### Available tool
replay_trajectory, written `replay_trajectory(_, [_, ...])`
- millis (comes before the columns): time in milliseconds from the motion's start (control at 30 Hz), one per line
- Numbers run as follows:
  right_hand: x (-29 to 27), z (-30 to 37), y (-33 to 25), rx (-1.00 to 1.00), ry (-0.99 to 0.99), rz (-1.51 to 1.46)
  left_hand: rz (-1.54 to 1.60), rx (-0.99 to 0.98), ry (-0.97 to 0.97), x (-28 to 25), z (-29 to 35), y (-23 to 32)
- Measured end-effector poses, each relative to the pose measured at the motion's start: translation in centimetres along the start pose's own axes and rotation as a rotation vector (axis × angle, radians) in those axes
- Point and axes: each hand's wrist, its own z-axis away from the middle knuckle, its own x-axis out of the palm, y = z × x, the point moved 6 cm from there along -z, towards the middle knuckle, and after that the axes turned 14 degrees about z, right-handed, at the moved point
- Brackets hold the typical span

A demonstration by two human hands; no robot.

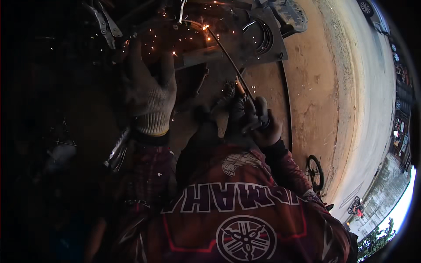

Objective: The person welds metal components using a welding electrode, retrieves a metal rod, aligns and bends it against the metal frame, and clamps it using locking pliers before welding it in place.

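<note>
My left hand (151, 92), in a pale knitted glove, reaches up to dark metalwork with thumb and a finger stretched apart. Nothing shows between them, though the far fingertips are lost in shadow. Just beyond are locking pliers (105, 24). My right hand (262, 120) is closed around a welding electrode holder, mostly hidden by the fingers; a copper-coloured part (240, 86) shows beside them. From that grip a long, thin welding electrode (228, 57) slants up to a bright glowing spot on the metal. Orange sparks scatter around it. A tubular metal piece (202, 55) lies just below.
A metal plate (271, 39) with curved pieces (263, 37) lies at the far side. Bundled metal tools or rods (117, 151) are beside my left wrist. Brown ground (311, 87) stretches right, with a bicycle wheel (314, 173), a motorcycle (356, 206) and a car (375, 15) beyond.
</note>
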Motion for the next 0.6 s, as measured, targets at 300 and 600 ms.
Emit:
replay_trajectory(300, [0.0, -0.6, -0.5, 0.017, -0.027, 0.112, 0.01, 0.041, -0.026, 0.2, -0.2, 0.2])
replay_trajectory(600, [0.1, -0.7, -1.1, 0.053, -0.036, 0.079, -0.03, 0.083, -0.008, -0.4, -0.1, 0.1])
